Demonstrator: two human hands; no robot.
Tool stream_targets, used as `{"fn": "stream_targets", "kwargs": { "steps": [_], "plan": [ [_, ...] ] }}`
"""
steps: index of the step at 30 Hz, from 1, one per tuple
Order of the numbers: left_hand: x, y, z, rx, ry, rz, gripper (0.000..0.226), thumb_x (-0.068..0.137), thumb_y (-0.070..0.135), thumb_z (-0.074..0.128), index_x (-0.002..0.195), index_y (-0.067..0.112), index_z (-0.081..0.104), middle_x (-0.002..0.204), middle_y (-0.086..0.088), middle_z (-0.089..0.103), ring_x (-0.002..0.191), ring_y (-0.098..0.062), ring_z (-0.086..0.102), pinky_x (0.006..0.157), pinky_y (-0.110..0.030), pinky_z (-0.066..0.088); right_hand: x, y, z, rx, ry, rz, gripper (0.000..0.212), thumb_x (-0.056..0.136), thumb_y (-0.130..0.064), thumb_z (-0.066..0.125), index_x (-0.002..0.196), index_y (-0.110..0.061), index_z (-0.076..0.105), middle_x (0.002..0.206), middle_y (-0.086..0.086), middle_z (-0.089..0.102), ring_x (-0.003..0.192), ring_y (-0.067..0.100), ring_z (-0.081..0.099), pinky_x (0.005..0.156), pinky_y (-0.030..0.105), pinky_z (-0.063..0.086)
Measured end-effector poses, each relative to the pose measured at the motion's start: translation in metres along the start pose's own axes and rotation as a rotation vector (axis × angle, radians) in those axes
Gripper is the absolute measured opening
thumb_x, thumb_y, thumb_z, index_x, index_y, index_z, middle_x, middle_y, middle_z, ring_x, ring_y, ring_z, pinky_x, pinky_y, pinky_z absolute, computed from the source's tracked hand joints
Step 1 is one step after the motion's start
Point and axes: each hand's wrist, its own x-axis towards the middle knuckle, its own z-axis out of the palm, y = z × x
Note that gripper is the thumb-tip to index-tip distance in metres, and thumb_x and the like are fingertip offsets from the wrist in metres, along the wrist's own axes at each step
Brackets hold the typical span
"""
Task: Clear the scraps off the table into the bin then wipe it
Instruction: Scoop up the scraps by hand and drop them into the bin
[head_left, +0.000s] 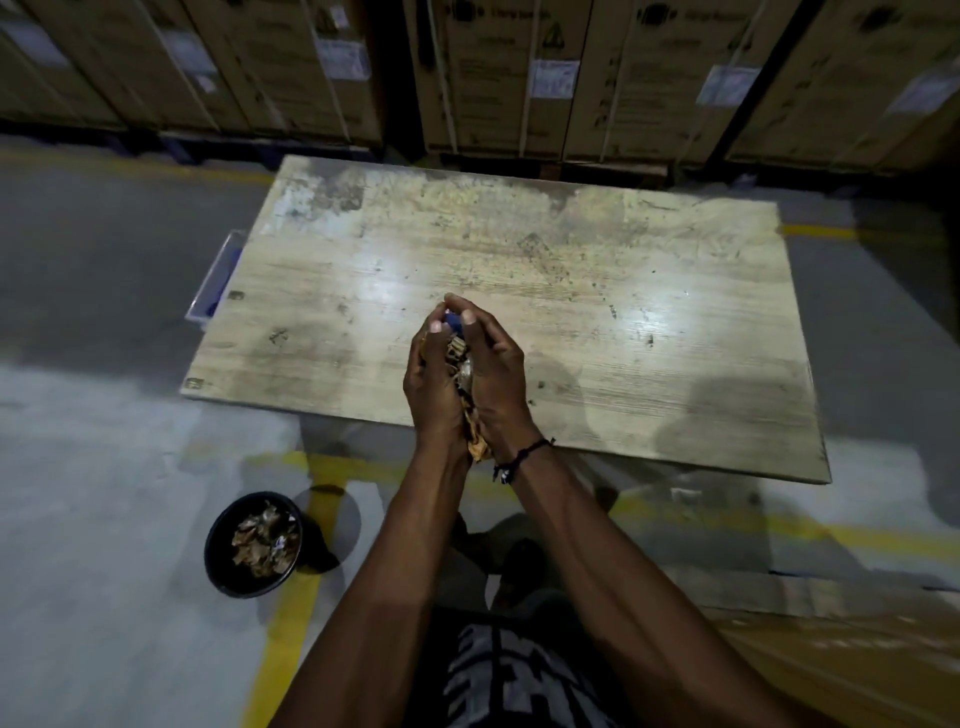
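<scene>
My left hand (434, 379) and my right hand (493, 374) are cupped together above the near middle of the worn wooden table (597, 291). Between the palms they hold a bundle of brown cardboard and paper scraps (462, 374), with a bit of blue showing near the fingertips. Some scraps stick out below, by my wrists. A round black bin (217, 551) stands on the floor to the lower left, holding several brown scraps. The tabletop is stained and scuffed, with only small specks lying on it.
Stacked cardboard cartons (519, 78) line the far side behind the table. A blue-edged tray or crate (213, 280) pokes out past the table's left end. Yellow lines (291, 597) cross the grey concrete floor around the bin and under the table.
</scene>
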Motion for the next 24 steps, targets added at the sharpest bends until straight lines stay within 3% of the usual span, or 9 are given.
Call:
{"fn": "stream_targets", "kwargs": {
  "steps": [3, 5, 7, 10, 17, 21, 24],
  "plan": [
    [-0.007, 0.011, -0.021, -0.016, 0.058, -0.004, 0.024, 0.109, 0.031, 0.058, 0.127, 0.029, 0.072, 0.127, 0.014, 0.072, 0.119, -0.002, 0.067, 0.103, -0.029, 0.055, -0.017, 0.001, 0.019, 0.009, -0.023, 0.012, 0.027, 0.108, -0.011, 0.055, 0.131, -0.005, 0.067, 0.130, 0.000, 0.069, 0.126, 0.011, 0.064, 0.103, 0.025, 0.052],
    [-0.009, 0.017, -0.034, -0.063, 0.095, -0.001, 0.024, 0.108, 0.029, 0.059, 0.128, 0.025, 0.073, 0.131, 0.007, 0.073, 0.123, -0.008, 0.067, 0.103, -0.032, 0.054, -0.026, 0.002, 0.031, 0.011, -0.048, 0.025, 0.027, 0.108, -0.010, 0.055, 0.131, -0.003, 0.067, 0.132, 0.004, 0.070, 0.124, 0.011, 0.065, 0.104, 0.028, 0.052],
    [-0.010, 0.024, -0.045, -0.090, 0.117, 0.029, 0.029, 0.109, 0.024, 0.057, 0.133, 0.015, 0.071, 0.135, 0.000, 0.071, 0.120, -0.006, 0.068, 0.096, -0.025, 0.053, -0.033, 0.002, 0.044, 0.016, -0.074, 0.032, 0.028, 0.107, -0.010, 0.055, 0.130, -0.001, 0.068, 0.134, 0.008, 0.069, 0.123, 0.012, 0.066, 0.106, 0.031, 0.053],
    [-0.013, 0.035, -0.065, -0.089, 0.149, 0.073, 0.033, 0.110, 0.020, 0.053, 0.138, 0.006, 0.066, 0.139, -0.006, 0.068, 0.115, -0.002, 0.069, 0.091, -0.019, 0.052, -0.045, 0.003, 0.064, 0.013, -0.105, 0.050, 0.029, 0.107, -0.008, 0.055, 0.131, 0.004, 0.067, 0.125, 0.002, 0.072, 0.115, 0.004, 0.068, 0.099, 0.024, 0.054],
    [-0.022, 0.060, -0.145, -0.155, 0.205, 0.094, 0.019, 0.108, 0.025, 0.059, 0.113, 0.028, 0.077, 0.116, 0.010, 0.078, 0.117, -0.009, 0.070, 0.096, -0.026, 0.052, -0.090, 0.028, 0.131, 0.020, -0.160, 0.122, 0.028, 0.106, -0.011, 0.057, 0.127, 0.004, 0.069, 0.121, 0.008, 0.073, 0.110, 0.008, 0.070, 0.094, 0.022, 0.053],
    [-0.038, 0.077, -0.218, -0.260, 0.314, 0.058, 0.018, 0.108, 0.016, 0.058, 0.114, 0.018, 0.075, 0.114, 0.003, 0.078, 0.108, -0.009, 0.072, 0.092, -0.028, 0.054, -0.137, 0.057, 0.185, -0.024, -0.237, 0.179, 0.030, 0.107, -0.011, 0.055, 0.129, 0.006, 0.067, 0.121, 0.008, 0.072, 0.107, 0.005, 0.069, 0.092, 0.019, 0.053],
    [-0.047, 0.081, -0.276, -0.264, 0.408, 0.052, 0.018, 0.106, 0.017, 0.061, 0.112, 0.021, 0.077, 0.119, -0.003, 0.077, 0.112, -0.017, 0.071, 0.091, -0.028, 0.053, -0.174, 0.082, 0.220, -0.056, -0.301, 0.236, 0.033, 0.108, -0.010, 0.052, 0.132, 0.009, 0.063, 0.114, 0.006, 0.072, 0.097, -0.002, 0.071, 0.084, 0.016, 0.053]
  ]
}}
